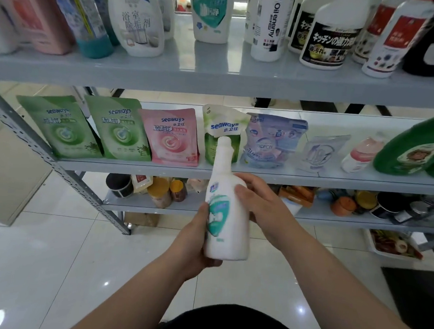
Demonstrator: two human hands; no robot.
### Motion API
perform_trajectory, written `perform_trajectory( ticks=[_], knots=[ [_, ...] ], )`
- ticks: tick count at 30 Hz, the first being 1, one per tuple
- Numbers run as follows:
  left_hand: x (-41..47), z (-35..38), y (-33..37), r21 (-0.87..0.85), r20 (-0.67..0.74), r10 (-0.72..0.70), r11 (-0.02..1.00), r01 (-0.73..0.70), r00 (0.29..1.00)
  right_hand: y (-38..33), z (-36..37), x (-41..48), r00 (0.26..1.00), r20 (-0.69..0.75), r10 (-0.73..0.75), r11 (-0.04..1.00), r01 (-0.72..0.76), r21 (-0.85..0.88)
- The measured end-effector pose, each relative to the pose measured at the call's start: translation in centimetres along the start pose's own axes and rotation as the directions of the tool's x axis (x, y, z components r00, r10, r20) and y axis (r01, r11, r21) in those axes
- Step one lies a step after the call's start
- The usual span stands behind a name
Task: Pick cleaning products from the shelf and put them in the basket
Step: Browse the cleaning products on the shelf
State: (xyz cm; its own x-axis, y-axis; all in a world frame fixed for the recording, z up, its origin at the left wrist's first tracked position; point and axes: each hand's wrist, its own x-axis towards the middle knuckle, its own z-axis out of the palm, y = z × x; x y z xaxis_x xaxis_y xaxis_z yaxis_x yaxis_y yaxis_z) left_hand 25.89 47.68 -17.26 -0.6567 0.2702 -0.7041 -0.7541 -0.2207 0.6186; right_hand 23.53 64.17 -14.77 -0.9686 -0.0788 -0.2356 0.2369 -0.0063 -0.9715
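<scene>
Now both of my hands are on the white bottle (226,215). My left hand (193,244) grips its lower half from the left, with the thumb lying on the teal label at the front and the other fingers curled round the back, out of my sight. My right hand (261,207) holds the upper body from the right, fingers wrapped over the shoulder and thumb on the front just above the label.

The bottle stands nearly upright between my palms, its top leaning a little to the left. Its base hangs free over the tiled floor (52,256), on the near side of the shelf (134,169). The neck rises past my right fingers, and from where I look it overlaps a white-and-green pouch (223,124) standing on the shelf beyond.

Up and to the left of my hands, that shelf holds two green pouches (60,126) and a pink pouch (170,136). Up and to the right are a blue pouch (274,140) and, far off, a green jug (414,153). High above my hands, on the top shelf (216,83), a second bottle (211,11) with the same teal label stands among other bottles.
</scene>
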Motion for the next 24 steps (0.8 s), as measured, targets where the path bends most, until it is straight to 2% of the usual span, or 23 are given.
perform_trajectory(
  ticks=[2, 4, 6, 9, 12, 13, 15, 18, 21, 24],
  knots=[
    [0.0, -0.1, -0.2, 0.18, -0.088, 0.174, 0.971, -0.156, 0.981, 0.3, 0.3, -0.2, 0.998, -0.043, 0.052, 0.998, -0.051, 0.022],
    [0.0, -0.7, -0.3, 0.321, -0.023, 0.32, 0.899, -0.296, 0.947, 0.6, 0.6, -0.3, 0.991, -0.09, 0.098, 0.99, -0.088, 0.113],
    [-0.2, -1.3, 0.0, 0.377, 0.049, 0.368, 0.854, -0.358, 0.929, 0.9, 0.9, -0.5, 0.986, -0.111, 0.125, 0.976, -0.102, 0.191],
    [-0.3, -2.3, 0.6, 0.465, 0.118, 0.428, 0.774, -0.431, 0.896, 0.9, 2.0, -1.0, 0.993, -0.068, 0.099, 0.945, -0.073, 0.318],
    [-0.4, -4.2, 1.5, 0.524, 0.14, 0.467, 0.713, -0.466, 0.873, 0.4, 3.6, -1.1, 0.993, -0.086, 0.081, 0.938, -0.047, 0.343],
    [-0.4, -4.9, 1.8, 0.569, 0.142, 0.49, 0.671, -0.476, 0.86, 0.1, 4.1, -1.0, 0.992, -0.104, 0.072, 0.952, -0.037, 0.304],
    [-0.7, -6.2, 2.2, 0.704, 0.148, 0.555, 0.522, -0.482, 0.818, -0.8, 4.5, -0.7, 0.984, -0.177, 0.006, 0.993, 0.015, 0.12],
    [-1.1, -8.1, 2.4, 0.825, 0.174, 0.621, 0.332, -0.458, 0.764, -2.9, 4.0, -0.4, 0.932, -0.304, -0.199, 0.971, 0.146, -0.187],
    [-1.6, -10.3, 2.8, 0.859, 0.223, 0.675, 0.204, -0.469, 0.703, -5.1, 3.9, -0.3, 0.912, -0.255, -0.322, 0.843, 0.154, -0.516],
    [-2.3, -11.8, 4.1, 0.887, 0.3, 0.704, 0.043, -0.46, 0.644, -6.4, 3.9, -0.1, 0.924, -0.175, -0.339, 0.651, 0.096, -0.753]
  ],
)
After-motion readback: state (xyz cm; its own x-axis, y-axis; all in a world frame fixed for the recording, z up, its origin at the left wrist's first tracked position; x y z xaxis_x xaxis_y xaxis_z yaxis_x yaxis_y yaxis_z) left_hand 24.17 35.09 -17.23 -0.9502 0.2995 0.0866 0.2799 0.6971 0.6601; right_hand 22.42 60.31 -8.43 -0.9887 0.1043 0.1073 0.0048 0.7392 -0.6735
